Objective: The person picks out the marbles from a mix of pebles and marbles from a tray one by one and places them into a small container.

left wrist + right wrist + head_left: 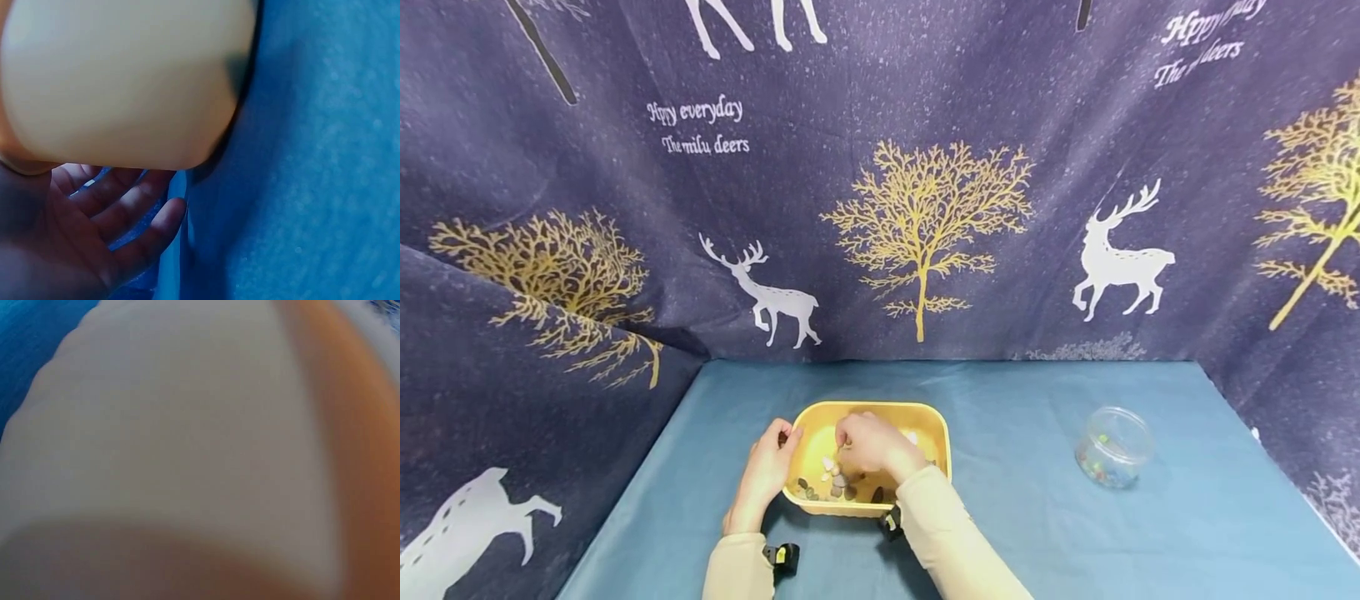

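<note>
A yellow plastic tub [880, 508] stands on the table with pebbles [838, 482] in white, grey and dark tones on its floor. My left hand [767, 467] grips the tub's left side, thumb at the rim and fingers outside the wall. In the left wrist view, those fingers [134, 209] curve behind the tub's pale wall [125, 87]. Reaching inside the tub, my right hand [872, 442] is bunched with its fingers bent down near the pebbles. I cannot tell whether a pebble is between its fingertips. A sleeve [175, 425] fills most of the right wrist view.
To the right on the blue tablecloth [1015, 500] stands a clear round container [1116, 450] with small colourful pieces at its bottom. A dark blue curtain [1000, 317] printed with deer and trees hangs behind the table and along its sides.
</note>
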The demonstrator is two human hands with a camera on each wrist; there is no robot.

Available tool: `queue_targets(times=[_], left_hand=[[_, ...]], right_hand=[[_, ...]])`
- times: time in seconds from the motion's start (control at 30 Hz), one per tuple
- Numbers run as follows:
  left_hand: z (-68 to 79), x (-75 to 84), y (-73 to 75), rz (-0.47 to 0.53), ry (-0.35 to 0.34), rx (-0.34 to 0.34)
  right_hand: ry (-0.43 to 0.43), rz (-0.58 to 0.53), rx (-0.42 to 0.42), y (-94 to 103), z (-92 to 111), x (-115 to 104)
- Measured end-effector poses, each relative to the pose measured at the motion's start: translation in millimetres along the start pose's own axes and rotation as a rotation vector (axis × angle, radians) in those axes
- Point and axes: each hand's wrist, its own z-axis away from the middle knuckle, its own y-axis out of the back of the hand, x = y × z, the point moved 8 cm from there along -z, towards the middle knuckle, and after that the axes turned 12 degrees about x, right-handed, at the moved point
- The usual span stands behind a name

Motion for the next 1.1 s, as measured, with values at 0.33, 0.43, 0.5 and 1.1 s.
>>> queue_targets(times=[0.33,0.43,0.5,1.1], left_hand=[[-2.3,-0.9,-1.2,-0.004,0.017,-0.003],[-2.7,-1.7,-2.1,0.0,0.022,-0.01],[-2.7,-2.2,-2.6,0.003,0.022,-0.012],[-0.2,-2.2,-0.5,0.012,0.041,-0.024]], right_hand=[[0.106,-0.063,0.094,31.3,23.0,4.8],[0.128,-0.069,0.146,46.4,31.5,8.2],[0.128,-0.083,0.18,58.5,36.9,12.2],[0.089,0.05,0.418,157.6,98.7,84.3]])
